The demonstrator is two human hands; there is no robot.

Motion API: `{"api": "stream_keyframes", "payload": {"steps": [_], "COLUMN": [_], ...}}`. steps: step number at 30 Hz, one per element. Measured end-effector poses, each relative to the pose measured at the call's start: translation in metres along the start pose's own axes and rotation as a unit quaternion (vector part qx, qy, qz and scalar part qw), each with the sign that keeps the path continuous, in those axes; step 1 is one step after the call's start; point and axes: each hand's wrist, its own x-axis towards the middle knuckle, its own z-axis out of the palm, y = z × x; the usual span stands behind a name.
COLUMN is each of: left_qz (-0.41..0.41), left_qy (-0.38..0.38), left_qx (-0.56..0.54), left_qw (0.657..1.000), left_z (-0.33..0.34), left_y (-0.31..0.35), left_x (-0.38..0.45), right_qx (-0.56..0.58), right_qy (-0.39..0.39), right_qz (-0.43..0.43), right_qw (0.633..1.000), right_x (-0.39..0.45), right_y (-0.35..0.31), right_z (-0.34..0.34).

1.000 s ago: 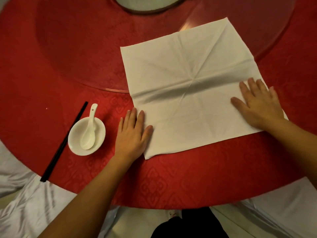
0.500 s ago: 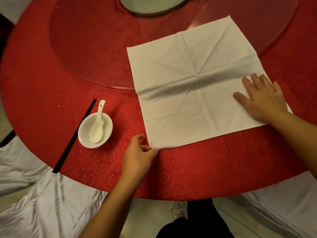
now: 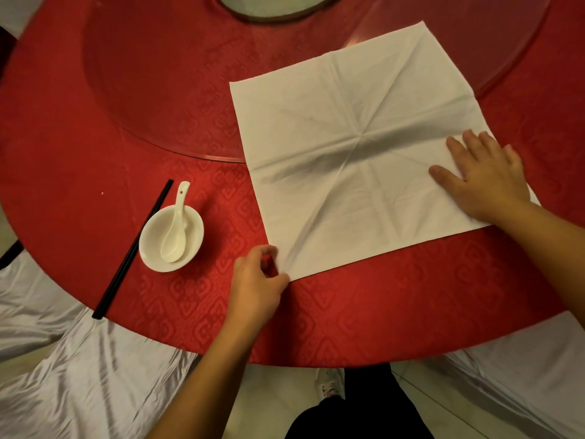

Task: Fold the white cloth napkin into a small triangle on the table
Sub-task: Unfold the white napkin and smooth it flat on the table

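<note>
The white cloth napkin (image 3: pixel 357 147) lies spread out as a flat square on the red table (image 3: pixel 380 312), with star-shaped creases meeting at its middle. Its far part rests on the glass turntable. My left hand (image 3: pixel 256 286) is at the napkin's near left corner, thumb and fingers pinched on that corner. My right hand (image 3: pixel 484 175) lies flat, fingers spread, pressing down the napkin's near right part.
A small white bowl (image 3: pixel 193 245) holding a white spoon (image 3: pixel 175 229) sits left of the napkin, with black chopsticks (image 3: pixel 133 248) beside it. A glass turntable (image 3: pixel 164 83) covers the table's middle. Silver chair covers (image 3: pixel 79 375) stand at the near edge.
My left hand slid from lying flat at the napkin's left edge down to its near left corner and closed on it. My right hand stayed flat on the cloth.
</note>
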Motion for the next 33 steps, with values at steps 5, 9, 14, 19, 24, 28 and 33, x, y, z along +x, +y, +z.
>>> {"api": "stream_keyframes", "payload": {"steps": [5,9,14,19,24,28,33], "left_qz": [-0.027,0.015,0.123,0.303,0.287,0.256,0.213], "left_qy": [0.024,0.026,0.072,0.071,-0.047,-0.044,-0.023], "left_qx": [-0.007,0.082,0.143,0.185,0.298,0.343,0.356], "left_qw": [0.999,0.996,0.979,0.932,0.909,0.903,0.910], "left_z": [-0.003,-0.003,-0.008,0.044,0.104,0.114,0.087], "left_y": [0.000,0.001,0.014,0.064,0.093,0.085,0.061], "left_x": [-0.002,-0.011,-0.010,0.017,0.054,0.061,0.068], "right_qx": [-0.001,-0.001,-0.003,-0.024,0.014,-0.007,-0.026], "right_qy": [0.002,0.001,-0.003,0.005,-0.011,-0.068,-0.064], "right_qz": [0.002,0.004,0.004,0.023,-0.078,-0.121,-0.076], "right_qw": [1.000,1.000,1.000,0.999,0.997,0.990,0.995], "right_x": [0.000,0.001,-0.001,-0.010,-0.026,-0.026,-0.013], "right_y": [0.001,0.001,0.000,-0.016,-0.074,-0.096,-0.065], "right_z": [0.001,0.001,0.000,-0.011,-0.016,-0.001,0.001]}}
